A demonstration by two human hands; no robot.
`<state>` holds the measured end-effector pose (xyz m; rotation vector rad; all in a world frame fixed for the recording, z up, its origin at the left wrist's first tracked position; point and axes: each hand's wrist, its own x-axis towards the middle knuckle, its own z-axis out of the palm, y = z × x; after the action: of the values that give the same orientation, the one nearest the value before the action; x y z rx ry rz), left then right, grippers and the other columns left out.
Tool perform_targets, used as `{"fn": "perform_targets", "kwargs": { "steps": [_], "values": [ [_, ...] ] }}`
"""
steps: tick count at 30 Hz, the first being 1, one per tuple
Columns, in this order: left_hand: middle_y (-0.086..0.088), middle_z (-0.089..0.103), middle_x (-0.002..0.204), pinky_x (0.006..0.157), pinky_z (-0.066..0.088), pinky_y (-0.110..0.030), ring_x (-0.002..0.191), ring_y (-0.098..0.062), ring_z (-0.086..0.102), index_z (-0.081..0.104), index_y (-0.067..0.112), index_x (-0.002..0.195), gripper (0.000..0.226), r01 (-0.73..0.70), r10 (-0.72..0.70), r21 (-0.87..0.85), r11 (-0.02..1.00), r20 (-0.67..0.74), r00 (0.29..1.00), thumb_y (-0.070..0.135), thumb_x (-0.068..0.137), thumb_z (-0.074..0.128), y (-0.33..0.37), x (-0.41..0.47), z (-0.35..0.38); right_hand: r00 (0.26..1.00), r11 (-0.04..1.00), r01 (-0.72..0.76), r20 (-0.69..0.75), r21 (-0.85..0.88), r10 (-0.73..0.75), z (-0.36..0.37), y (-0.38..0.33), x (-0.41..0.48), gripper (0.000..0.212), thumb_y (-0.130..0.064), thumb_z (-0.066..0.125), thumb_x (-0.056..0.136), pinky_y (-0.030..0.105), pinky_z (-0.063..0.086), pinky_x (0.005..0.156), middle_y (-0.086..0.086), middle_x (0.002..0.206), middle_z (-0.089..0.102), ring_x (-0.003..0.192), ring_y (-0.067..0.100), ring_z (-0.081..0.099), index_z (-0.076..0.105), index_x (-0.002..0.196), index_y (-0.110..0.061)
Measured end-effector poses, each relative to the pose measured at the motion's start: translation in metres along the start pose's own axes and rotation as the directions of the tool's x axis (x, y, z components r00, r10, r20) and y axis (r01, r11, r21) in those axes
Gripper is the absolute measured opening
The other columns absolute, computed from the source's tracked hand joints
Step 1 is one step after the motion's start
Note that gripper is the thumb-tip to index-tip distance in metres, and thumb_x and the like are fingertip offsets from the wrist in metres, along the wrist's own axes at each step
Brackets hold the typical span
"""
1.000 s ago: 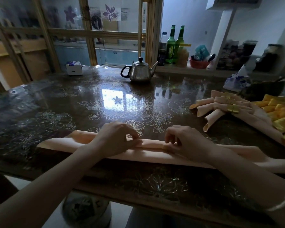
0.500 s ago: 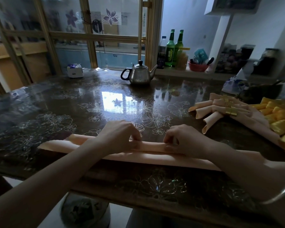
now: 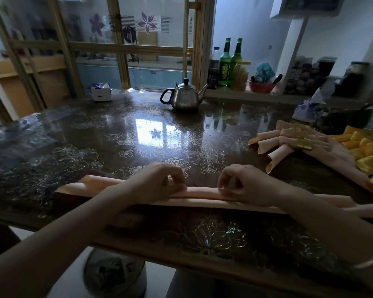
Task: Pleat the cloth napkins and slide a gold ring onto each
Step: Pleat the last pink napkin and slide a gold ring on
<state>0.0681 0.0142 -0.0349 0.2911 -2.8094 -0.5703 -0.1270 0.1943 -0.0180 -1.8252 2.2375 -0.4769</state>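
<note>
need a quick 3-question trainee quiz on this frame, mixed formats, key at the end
1. True or false: the teapot stands between the left hand and right hand.
2. Both hands pinch the peach napkin. It lies: A) along the table's near edge B) beside the teapot C) on a chair.
3. How many green bottles stand on the ledge?
Key: 1 false; 2 A; 3 two.

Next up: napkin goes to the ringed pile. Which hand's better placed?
Right, probably. The right hand pinches the napkin nearer the ringed pile, which lies to its right; the left hand pinches farther left and would have to cross over.
</note>
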Motion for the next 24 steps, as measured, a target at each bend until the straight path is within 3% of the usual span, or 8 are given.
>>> {"fn": "perform_targets", "kwargs": {
  "steps": [4,8,11,13,15,17,21,24],
  "values": [
    [0.021,0.065,0.086,0.062,0.042,-0.012,0.060,0.004,0.057,0.069,0.028,0.096,0.014,0.079,-0.079,-0.003,0.997,0.073,0.994,0.024,0.083,0.073,-0.003,0.004,-0.002,0.995,0.996,-0.046,0.090,-0.079,0.053,-0.003,-0.005,0.003,0.019,-0.034,0.072,0.084,0.011,0.042,0.070,-0.015,0.092,0.063,0.082,-0.001,0.057,0.071,0.103,-0.029],
    [0.023,0.063,0.086,0.063,0.037,-0.015,0.062,0.014,0.050,0.070,0.033,0.095,0.012,0.054,-0.061,0.134,0.990,0.045,0.997,0.034,0.083,0.072,0.008,0.004,-0.007,0.999,0.975,-0.009,0.048,-0.222,0.020,-0.006,-0.016,0.002,0.014,-0.037,0.068,0.086,0.025,0.046,0.078,-0.014,0.100,0.062,0.091,0.006,0.056,0.067,0.098,-0.030],
    [0.022,0.061,0.097,0.064,0.035,-0.023,0.075,0.006,0.047,0.064,0.036,0.099,0.018,0.025,-0.006,0.349,0.937,-0.057,0.998,0.043,0.083,0.068,0.018,0.000,-0.008,0.999,0.959,0.018,-0.027,-0.284,-0.027,-0.002,-0.017,-0.004,0.013,-0.036,0.066,0.085,0.026,0.042,0.076,-0.013,0.102,0.057,0.093,0.009,0.054,0.058,0.095,-0.031],
    [0.019,0.062,0.099,0.064,0.037,-0.025,0.081,-0.002,0.054,0.061,0.034,0.097,0.019,-0.035,0.067,0.360,0.932,-0.078,0.995,0.041,0.081,0.068,0.019,-0.004,-0.002,0.997,0.959,0.050,-0.045,-0.278,-0.065,0.003,-0.016,-0.008,0.018,-0.033,0.067,0.084,0.027,0.042,0.074,-0.013,0.099,0.055,0.088,0.009,0.054,0.050,0.089,-0.033],
    [0.017,0.061,0.095,0.061,0.038,-0.025,0.078,-0.002,0.056,0.059,0.033,0.093,0.018,-0.083,0.111,0.330,0.940,-0.065,0.992,0.037,0.078,0.070,0.017,-0.009,0.003,0.995,0.961,0.080,-0.030,-0.264,-0.091,0.006,-0.015,-0.013,0.024,-0.029,0.068,0.083,0.025,0.038,0.070,-0.016,0.095,0.051,0.081,0.005,0.049,0.045,0.087,-0.034],
    [0.019,0.058,0.089,0.058,0.036,-0.022,0.069,0.008,0.049,0.060,0.033,0.089,0.017,-0.092,0.109,0.269,0.959,-0.048,0.993,0.033,0.077,0.071,0.015,-0.012,0.004,0.995,0.968,0.093,-0.017,-0.233,-0.100,0.008,-0.012,-0.016,0.025,-0.028,0.070,0.083,0.022,0.035,0.068,-0.018,0.093,0.048,0.078,0.001,0.047,0.046,0.086,-0.035],
    [0.018,0.055,0.072,0.057,0.035,-0.009,0.063,0.006,0.053,0.066,0.029,0.079,0.010,-0.031,0.031,0.018,0.999,-0.003,1.000,0.032,0.081,0.075,0.011,-0.013,0.000,0.997,0.995,0.067,-0.024,-0.074,-0.069,0.005,-0.007,-0.016,0.012,-0.035,0.071,0.084,0.021,0.045,0.071,-0.016,0.091,0.054,0.076,0.001,0.053,0.063,0.085,-0.026],
    [0.011,0.062,0.066,0.058,0.044,-0.019,0.057,-0.001,0.055,0.071,0.028,0.079,0.005,0.080,-0.077,-0.124,0.989,0.022,0.997,0.027,0.083,0.075,0.004,-0.013,-0.003,1.000,1.000,0.026,-0.008,0.002,-0.026,0.001,-0.005,-0.014,0.010,-0.030,0.074,0.083,0.013,0.043,0.068,-0.013,0.088,0.058,0.075,-0.001,0.055,0.069,0.088,-0.022]
  ]
}}
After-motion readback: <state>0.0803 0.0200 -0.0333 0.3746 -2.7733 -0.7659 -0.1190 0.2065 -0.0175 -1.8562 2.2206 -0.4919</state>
